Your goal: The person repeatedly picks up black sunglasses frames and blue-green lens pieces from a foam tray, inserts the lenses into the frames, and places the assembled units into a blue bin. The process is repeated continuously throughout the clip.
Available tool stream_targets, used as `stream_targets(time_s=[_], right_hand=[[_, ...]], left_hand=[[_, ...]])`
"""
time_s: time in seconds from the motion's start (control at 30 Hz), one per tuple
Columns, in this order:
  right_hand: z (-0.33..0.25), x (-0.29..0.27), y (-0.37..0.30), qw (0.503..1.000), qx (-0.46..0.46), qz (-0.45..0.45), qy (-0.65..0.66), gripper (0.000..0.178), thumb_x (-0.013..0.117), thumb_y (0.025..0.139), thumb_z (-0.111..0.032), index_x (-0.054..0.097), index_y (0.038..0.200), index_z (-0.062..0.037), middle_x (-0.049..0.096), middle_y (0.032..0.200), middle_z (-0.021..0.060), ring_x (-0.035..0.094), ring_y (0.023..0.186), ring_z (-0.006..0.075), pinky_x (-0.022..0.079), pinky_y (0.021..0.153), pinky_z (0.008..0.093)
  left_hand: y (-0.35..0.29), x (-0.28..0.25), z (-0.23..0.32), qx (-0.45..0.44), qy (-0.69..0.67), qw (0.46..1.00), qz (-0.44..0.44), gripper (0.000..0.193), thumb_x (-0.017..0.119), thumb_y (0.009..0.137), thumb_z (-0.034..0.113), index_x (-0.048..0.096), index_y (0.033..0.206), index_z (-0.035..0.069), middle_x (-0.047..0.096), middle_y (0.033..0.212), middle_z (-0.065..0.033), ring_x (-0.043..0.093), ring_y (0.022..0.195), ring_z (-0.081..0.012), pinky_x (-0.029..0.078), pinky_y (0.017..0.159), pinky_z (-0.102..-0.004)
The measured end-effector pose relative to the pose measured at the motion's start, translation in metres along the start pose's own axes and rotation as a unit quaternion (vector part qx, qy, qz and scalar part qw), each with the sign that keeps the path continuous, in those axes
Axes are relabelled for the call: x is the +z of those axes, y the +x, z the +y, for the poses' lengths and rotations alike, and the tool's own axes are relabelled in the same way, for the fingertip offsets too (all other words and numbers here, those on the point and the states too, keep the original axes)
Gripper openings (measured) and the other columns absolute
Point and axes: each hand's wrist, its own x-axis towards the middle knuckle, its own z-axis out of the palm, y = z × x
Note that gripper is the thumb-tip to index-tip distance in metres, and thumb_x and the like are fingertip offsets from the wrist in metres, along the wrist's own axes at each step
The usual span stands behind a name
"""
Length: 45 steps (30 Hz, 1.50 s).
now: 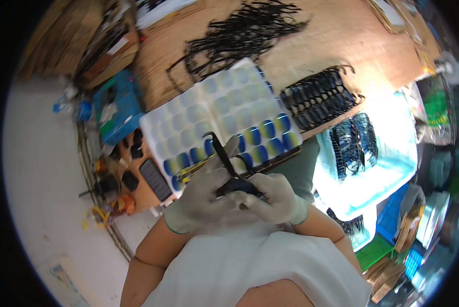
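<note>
Both of my hands wear whitish gloves and are closed on a black glasses frame [238, 186] in front of my body. My left hand [201, 197] grips its left part, and one temple arm sticks up and away past the fingers. At its other end, my right hand [278, 199] pinches the frame between thumb and fingers. The fingers hide much of the rim. Just beyond the hands lies a tray of blue-yellow tinted lenses [252, 136] in rows, the farther rows under a translucent white sheet [209, 105]. A yellow tool [191, 169] lies by the nearer left lenses.
Black temple pieces or frames [245, 36] are heaped at the table's far side. Glasses frames [319, 97] stand in rows at right, beside a pale blue bin [393, 179] holding more. At left are a blue box [119, 108] and a dark phone-like slab [155, 179].
</note>
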Motion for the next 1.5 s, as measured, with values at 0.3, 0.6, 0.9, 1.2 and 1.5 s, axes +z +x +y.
stream_targets(time_s=[0.3, 0.6, 0.9, 1.2, 1.5], right_hand=[[0.042, -0.272, 0.044, 0.763, 0.148, 0.319, -0.543, 0.026, 0.052, 0.105, -0.025, 0.061, 0.101, -0.0017, 0.070, 0.080, 0.0217, 0.070, 0.076, 0.0417, 0.056, 0.068, 0.0486], [0.105, -0.312, 0.059, 0.816, 0.255, 0.291, -0.429, 0.039, 0.052, 0.104, -0.037, 0.069, 0.111, -0.0026, 0.069, 0.101, 0.0294, 0.066, 0.099, 0.0476, 0.051, 0.090, 0.0490], [0.119, -0.311, 0.059, 0.803, 0.232, 0.326, -0.442, 0.043, 0.051, 0.104, -0.039, 0.069, 0.117, -0.0025, 0.069, 0.110, 0.0291, 0.066, 0.108, 0.0446, 0.050, 0.095, 0.0460], [0.093, -0.292, 0.073, 0.687, 0.369, 0.335, -0.529, 0.057, 0.048, 0.104, -0.053, 0.064, 0.129, -0.0035, 0.070, 0.117, 0.0280, 0.064, 0.117, 0.0451, 0.050, 0.099, 0.0495], [0.064, -0.047, 0.100, 0.900, 0.095, 0.221, -0.364, 0.027, 0.077, 0.086, -0.017, 0.073, 0.110, -0.0052, 0.073, 0.100, 0.0140, 0.070, 0.094, 0.0299, 0.056, 0.083, 0.0390]], left_hand=[[0.057, -0.027, -0.055, -0.141, -0.093, 0.984, 0.054, 0.025, 0.069, 0.091, 0.010, 0.063, 0.112, -0.002, 0.051, 0.148, -0.0248, 0.057, 0.130, -0.0332, 0.045, 0.108, -0.0415], [0.113, -0.118, -0.179, -0.255, 0.108, 0.905, 0.324, 0.070, 0.075, 0.091, 0.016, 0.041, 0.150, -0.004, 0.046, 0.153, -0.0213, 0.046, 0.140, -0.0291, 0.039, 0.114, -0.0397], [0.144, -0.214, -0.340, -0.435, 0.318, 0.823, 0.179, 0.073, 0.076, 0.084, 0.020, 0.046, 0.148, 0.003, 0.059, 0.138, -0.0234, 0.062, 0.124, -0.0317, 0.050, 0.104, -0.0378], [0.087, -0.222, -0.162, -0.207, -0.113, 0.850, 0.471, 0.014, 0.067, 0.093, 0.011, 0.066, 0.103, 0.002, 0.058, 0.072, 0.0024, 0.051, 0.058, -0.0093, 0.040, 0.056, -0.0241], [-0.114, -0.072, -0.088, -0.036, 0.208, 0.934, 0.289, 0.022, 0.063, 0.098, 0.008, 0.061, 0.116, -0.004, 0.073, 0.096, -0.0131, 0.073, 0.084, -0.0184, 0.056, 0.071, -0.0297]])
